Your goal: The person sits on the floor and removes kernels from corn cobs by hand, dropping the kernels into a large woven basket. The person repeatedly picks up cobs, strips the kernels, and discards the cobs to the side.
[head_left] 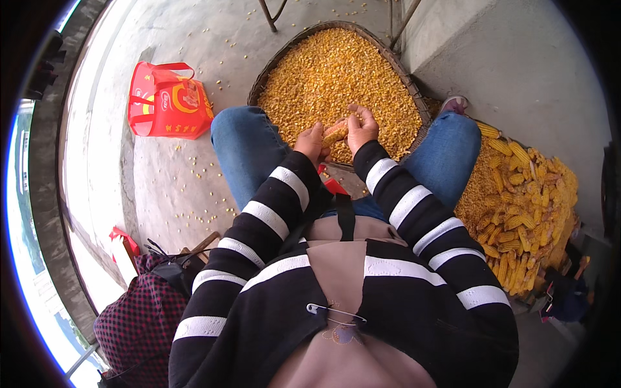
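Observation:
A partly shelled corn cob is held between my two hands above a woven basket of loose yellow corn kernels. My left hand grips the cob's left end, thumb on top. At the other end, my right hand has its thumb against the cob, and its upper fingers are bent and raised. Bare pinkish cob shows along the upper side, while kernels still cover the lower side. The undersides of both hands are hidden. The basket sits between my knees.
On the right lies a heap of corn ears beside loose kernels. A red carrier bag stands on the concrete floor, where kernels are scattered. Metal legs stand beyond the basket. Checked cloth is at lower left; a wall rises at right.

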Action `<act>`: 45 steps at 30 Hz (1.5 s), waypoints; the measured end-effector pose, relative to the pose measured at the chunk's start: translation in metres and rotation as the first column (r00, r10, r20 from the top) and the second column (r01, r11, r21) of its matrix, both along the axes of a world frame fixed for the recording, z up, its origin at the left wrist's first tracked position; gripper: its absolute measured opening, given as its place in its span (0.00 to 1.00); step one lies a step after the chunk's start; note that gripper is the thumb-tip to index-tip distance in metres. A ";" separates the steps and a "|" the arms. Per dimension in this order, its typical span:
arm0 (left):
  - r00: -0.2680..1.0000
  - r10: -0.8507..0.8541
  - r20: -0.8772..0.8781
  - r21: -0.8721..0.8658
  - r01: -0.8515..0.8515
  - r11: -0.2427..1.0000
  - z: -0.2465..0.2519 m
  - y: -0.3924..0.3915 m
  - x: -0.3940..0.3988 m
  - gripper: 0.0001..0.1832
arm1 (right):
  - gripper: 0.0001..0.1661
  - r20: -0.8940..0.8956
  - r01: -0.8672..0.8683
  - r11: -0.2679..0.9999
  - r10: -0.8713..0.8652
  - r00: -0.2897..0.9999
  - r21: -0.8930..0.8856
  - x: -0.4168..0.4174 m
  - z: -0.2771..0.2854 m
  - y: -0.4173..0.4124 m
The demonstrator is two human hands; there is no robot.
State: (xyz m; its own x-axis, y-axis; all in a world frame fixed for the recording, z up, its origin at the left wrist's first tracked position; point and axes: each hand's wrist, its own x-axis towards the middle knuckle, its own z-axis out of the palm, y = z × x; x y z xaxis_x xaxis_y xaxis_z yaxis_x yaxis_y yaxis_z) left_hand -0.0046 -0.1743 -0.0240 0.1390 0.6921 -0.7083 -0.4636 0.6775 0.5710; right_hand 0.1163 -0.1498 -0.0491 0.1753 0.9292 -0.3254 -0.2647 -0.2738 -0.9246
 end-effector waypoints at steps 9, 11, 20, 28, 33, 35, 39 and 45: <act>0.992 -0.061 0.107 0.105 0.050 0.993 0.008 -0.005 -0.002 0.16 | 0.11 0.122 0.082 0.984 -0.063 0.991 -0.158 0.013 -0.018 0.008; 0.998 -0.064 0.001 0.112 0.064 0.992 0.006 -0.004 -0.003 0.14 | 0.11 0.156 0.074 0.988 -0.053 0.986 -0.133 0.012 -0.023 0.006; 0.994 0.028 0.106 0.068 -0.035 0.997 0.009 -0.005 -0.001 0.19 | 0.16 0.145 0.098 0.988 -0.080 0.986 -0.117 0.014 -0.011 0.008; 0.993 -0.030 -0.114 0.089 0.041 0.995 -0.006 -0.003 -0.004 0.15 | 0.15 0.172 0.028 0.998 -0.018 0.985 -0.059 0.010 -0.015 0.004; 0.983 0.019 -0.181 0.008 -0.018 1.000 -0.008 -0.002 -0.003 0.15 | 0.15 0.225 -0.024 0.999 0.031 0.974 -0.034 0.004 0.005 0.002; 0.985 0.046 -0.168 -0.019 -0.050 0.999 -0.010 -0.002 -0.002 0.15 | 0.13 0.223 -0.031 0.999 0.020 0.975 0.044 0.005 -0.003 0.004; 0.988 0.068 -0.140 0.032 -0.064 0.997 -0.006 0.002 -0.001 0.13 | 0.12 0.210 -0.148 0.973 0.110 0.972 0.178 0.004 -0.001 0.005; 0.997 -0.016 -0.080 0.238 0.035 0.971 -0.004 0.000 0.010 0.17 | 0.17 0.277 -0.230 0.971 0.203 0.939 0.070 0.020 0.000 0.017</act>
